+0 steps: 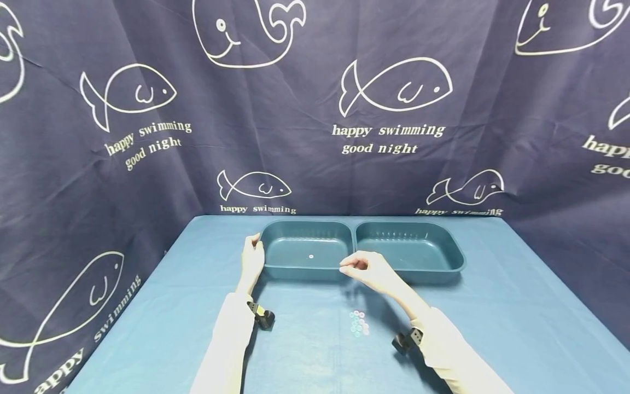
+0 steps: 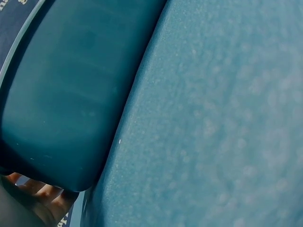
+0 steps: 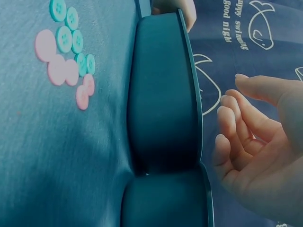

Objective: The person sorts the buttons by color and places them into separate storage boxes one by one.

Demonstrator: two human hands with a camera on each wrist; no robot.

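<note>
My left hand [image 1: 253, 256] rests against the outer left end of the left teal bin [image 1: 305, 272]; its fingers [image 2: 47, 194] show beside the bin's end wall, their tips hidden. One small pale button [image 1: 311, 256] lies on that bin's floor. My right hand [image 1: 371, 269] hovers by the front rim, near where the two bins meet. Its fingers [image 3: 227, 120] are loosely bent, the thumb is a little apart from them, and no object shows between them. Several teal buttons [image 3: 64, 39] and pink buttons [image 3: 57, 70] lie in a small group on the table in front of the bins.
The right teal bin [image 1: 413, 272] stands end to end with the left one. A blue cloth covers the table [image 1: 295, 339]. Dark curtains [image 1: 315, 180] with white fish drawings hang behind and at the sides. Each wrist wears a small black camera.
</note>
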